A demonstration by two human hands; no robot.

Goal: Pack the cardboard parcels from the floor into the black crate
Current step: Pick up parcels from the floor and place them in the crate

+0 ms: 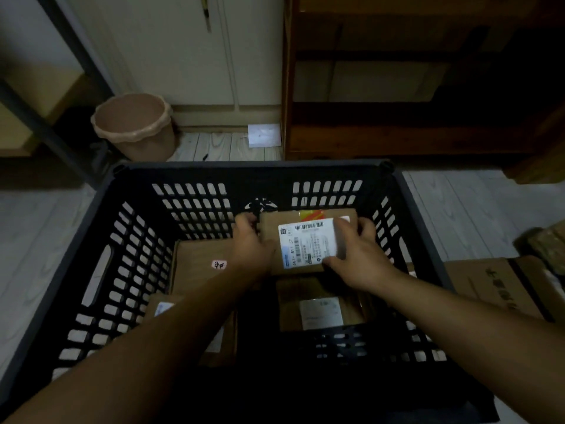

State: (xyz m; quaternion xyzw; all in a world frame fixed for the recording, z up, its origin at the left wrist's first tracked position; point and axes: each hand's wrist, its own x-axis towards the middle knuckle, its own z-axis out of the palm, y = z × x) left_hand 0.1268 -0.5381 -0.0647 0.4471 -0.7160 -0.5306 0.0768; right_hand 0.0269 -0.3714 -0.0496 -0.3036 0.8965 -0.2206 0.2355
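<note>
While the fingers (244, 221) of the left hand (252, 244) curl round the left edge of a labelled parcel (307, 243), the right hand (357, 255) pinches the opposite side. Its thumb lies on the near right corner of the white shipping label and its other fingers wrap over the far right edge. Both palms face inward, and the two bare forearms reach forward from the bottom corners of the view, converging over the black crate (131, 255). The labelled parcel is held roughly level, label up, inside the crate, toward its far wall and right of centre; whether its underside already rests on anything cannot be told. The step in hand looks like setting this parcel down among those already packed. A sticker-marked parcel (198, 264) lies to its left, a near-right parcel (318, 307) with its own white label sits closer to the person, and a half-hidden parcel (162, 307) shows beneath the left forearm. The next move probably calls for lowering the held parcel flat into the far right space, so that it beds beside the near-right parcel and does not tilt on its edge, then loosening both hands and lifting them out. A large cardboard box (489, 286) lies on the floor (36, 240) just outside the crate's right wall and is likely still to be packed.
</note>
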